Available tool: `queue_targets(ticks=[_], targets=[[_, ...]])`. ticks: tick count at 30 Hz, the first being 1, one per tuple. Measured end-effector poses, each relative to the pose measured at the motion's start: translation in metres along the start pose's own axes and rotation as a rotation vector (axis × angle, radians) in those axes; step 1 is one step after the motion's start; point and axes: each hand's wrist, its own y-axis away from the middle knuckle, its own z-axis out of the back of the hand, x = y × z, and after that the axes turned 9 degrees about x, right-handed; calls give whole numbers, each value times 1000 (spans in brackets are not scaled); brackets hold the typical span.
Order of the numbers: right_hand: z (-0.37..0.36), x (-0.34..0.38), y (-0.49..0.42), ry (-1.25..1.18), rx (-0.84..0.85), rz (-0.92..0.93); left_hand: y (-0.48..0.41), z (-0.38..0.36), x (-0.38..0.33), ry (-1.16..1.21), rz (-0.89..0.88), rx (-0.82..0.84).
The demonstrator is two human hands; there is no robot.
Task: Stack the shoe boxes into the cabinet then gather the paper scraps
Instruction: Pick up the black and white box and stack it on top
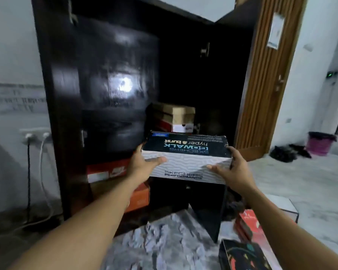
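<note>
I hold a Skechers shoe box [185,152] with a dark lid and pale wavy sides in front of the open dark cabinet [66,94]. My left hand [144,162] grips its left end and my right hand [230,168] grips its right end. Beneath it is a black box [187,195]. Inside the cabinet sits a brown box [176,115] on a white and red one [181,128]. Orange and red boxes [105,172] are stacked at the lower left. Crumpled paper [160,240] lies on the floor below.
A red box [250,223] and a black patterned box [244,256] lie on the floor at the right. The cabinet's right door [265,75] stands open. A pink bin [320,143] and dark items are at the far right. Cables hang from a wall socket [35,135].
</note>
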Motion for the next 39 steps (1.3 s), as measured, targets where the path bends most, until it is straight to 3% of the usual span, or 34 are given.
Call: queue_targets(ticks=[3, 8, 13, 18, 23, 31, 36, 39], targets=[[21, 42, -41, 5, -36, 83, -56, 7, -48, -46, -89, -74], [11, 56, -137, -66, -126, 138, -158, -2, -68, -108, -136, -274], [-20, 38, -216, -63, -246, 142, -253, -12, -47, -64, -186, -274], [-37, 33, -255, -58, -288, 159, -293, -14, -49, -38, -212, -280], [-40, 44, -282, -42, -347, 131, -319, -21, -65, -11, -225, -207], [-74, 50, -319, -25, -327, 50, -331, -54, -54, -40, -158, 86], [-87, 38, -328, -67, -337, 184, -332, -68, -55, -35, -146, 235], [-89, 27, -336, 5, -293, 282, -337, -79, -53, -83, -164, 233]])
